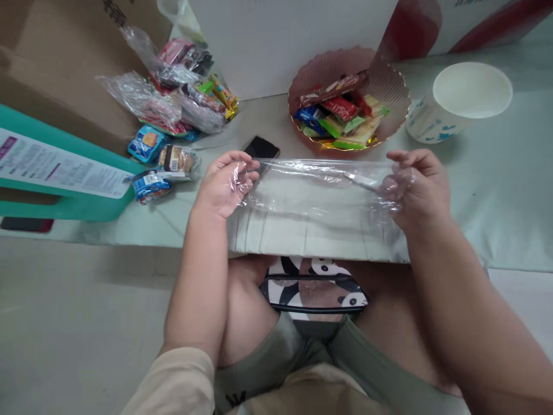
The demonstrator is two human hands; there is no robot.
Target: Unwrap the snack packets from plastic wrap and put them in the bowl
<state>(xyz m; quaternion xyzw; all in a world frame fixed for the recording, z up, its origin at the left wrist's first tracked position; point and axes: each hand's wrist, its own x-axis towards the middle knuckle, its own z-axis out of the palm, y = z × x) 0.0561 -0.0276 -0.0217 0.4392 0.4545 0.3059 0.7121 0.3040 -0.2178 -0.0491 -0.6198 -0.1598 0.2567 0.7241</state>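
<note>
A clear plastic bag (315, 184) is stretched sideways between my two hands, just above the front part of the table. My left hand (227, 181) is closed on its left end, fingers curled round the film. At the other end my right hand (417, 184) grips the bag, thumb and fingers pinched on the crumpled plastic. Nothing shows inside the bag. Behind its upper left edge lies a dark phone (261, 147), partly covered by the film and my left fingers. Beyond the bag stands a pink ribbed bowl (395, 95) with several wrapped snacks (341, 109).
Bagged snacks (185, 92) and small blue packets (149, 144) lie at the left, beside a cardboard box (64, 69) and a green-edged printed board (86, 196). A white paper tub (444, 124) stands right of the bowl. A panda-print pouch (315, 291) rests between my legs.
</note>
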